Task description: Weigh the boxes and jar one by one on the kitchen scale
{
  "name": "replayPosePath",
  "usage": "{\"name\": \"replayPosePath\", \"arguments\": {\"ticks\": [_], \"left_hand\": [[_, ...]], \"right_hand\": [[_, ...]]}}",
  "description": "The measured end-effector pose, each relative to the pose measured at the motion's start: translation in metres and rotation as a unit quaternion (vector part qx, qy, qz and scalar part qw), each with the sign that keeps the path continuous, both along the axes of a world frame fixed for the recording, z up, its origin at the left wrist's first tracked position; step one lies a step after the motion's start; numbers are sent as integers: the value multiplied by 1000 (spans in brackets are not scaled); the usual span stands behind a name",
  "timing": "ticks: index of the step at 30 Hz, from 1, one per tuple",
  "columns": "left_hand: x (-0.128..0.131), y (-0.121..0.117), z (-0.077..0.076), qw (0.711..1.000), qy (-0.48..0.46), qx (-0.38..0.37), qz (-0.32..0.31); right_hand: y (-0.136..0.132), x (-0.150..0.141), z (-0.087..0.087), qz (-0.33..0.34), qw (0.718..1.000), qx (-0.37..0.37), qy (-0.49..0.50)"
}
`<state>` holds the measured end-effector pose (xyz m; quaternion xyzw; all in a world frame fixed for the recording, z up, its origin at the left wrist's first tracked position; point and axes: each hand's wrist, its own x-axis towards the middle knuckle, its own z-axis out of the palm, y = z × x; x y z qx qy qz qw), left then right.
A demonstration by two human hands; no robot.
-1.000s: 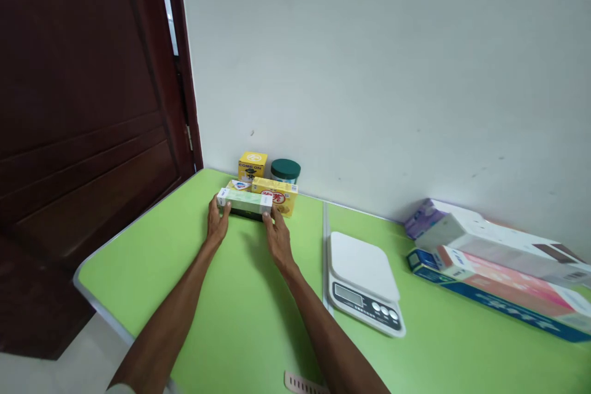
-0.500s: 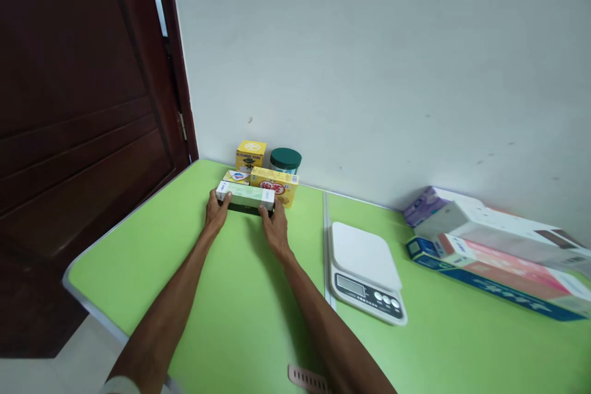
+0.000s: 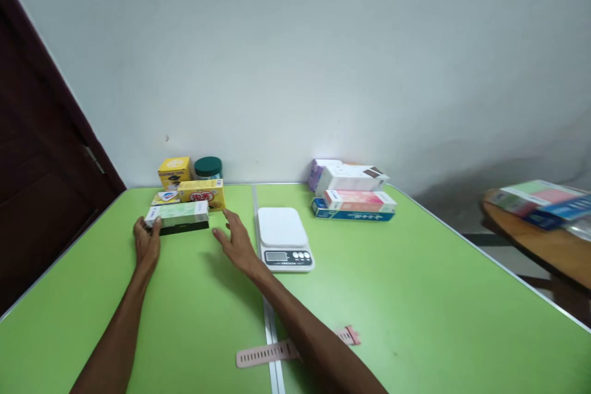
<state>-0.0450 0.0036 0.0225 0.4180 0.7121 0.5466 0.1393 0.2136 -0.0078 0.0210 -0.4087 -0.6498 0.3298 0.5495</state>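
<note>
A pale green and white box [image 3: 178,213] lies on top of a black box [image 3: 184,228] at the back left of the green table [image 3: 415,295]. My left hand [image 3: 146,241] rests against the left end of that stack, thumb on the pale box. My right hand [image 3: 236,240] hovers open a little right of the stack, fingers spread, touching nothing. Behind the stack sit a yellow box with red print [image 3: 203,192], a small flat packet [image 3: 165,198], a yellow cube box [image 3: 175,171] and a dark green lidded jar [image 3: 208,167].
A white kitchen scale [image 3: 283,238] stands right of my right hand. Several long boxes [image 3: 353,191] are stacked at the back centre. A pink strap [image 3: 277,351] lies near the front. A dark door [image 3: 41,154] is left; a round wooden table [image 3: 540,234] with boxes is right.
My right hand has let go of the stack's right end and pulled away to the right, now open. The camera has swung right, bringing the scale, boxes and side table into view.
</note>
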Motion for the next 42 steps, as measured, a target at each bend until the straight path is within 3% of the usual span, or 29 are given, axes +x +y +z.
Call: {"name": "replayPosePath", "arguments": {"ticks": [3,6,9,11,13,17,20,23,27,32,37,42], "left_hand": [[7,-7,1,994,85,57,41],[41,-15,8,972,180,147,33],[109,-23,11,964,189,176,-63],[168,-27,10,958,171,173,-152],[230,-31,8,947,146,158,-238],[340,-25,10,905,117,101,-396],[398,-5,15,877,113,57,-464],[434,19,18,868,122,-14,-481],[454,37,13,868,119,-48,-480],[446,29,8,882,59,-20,-467],[411,4,29,890,55,15,-452],[345,-20,49,904,84,51,-416]], "right_hand": [[-19,86,9,-99,994,46,-7],[-24,195,3,-308,948,76,-10],[-19,291,-18,-499,865,53,-10],[-13,333,-32,-578,816,22,17],[-5,356,-39,-597,801,-7,41],[14,371,-38,-554,830,-29,58],[27,378,-36,-533,844,-23,65],[33,384,-37,-503,863,-15,53],[28,384,-35,-480,877,-6,35],[7,365,-22,-503,863,27,50],[-17,328,-8,-488,869,54,56],[-36,272,-3,-404,911,57,53]]}}
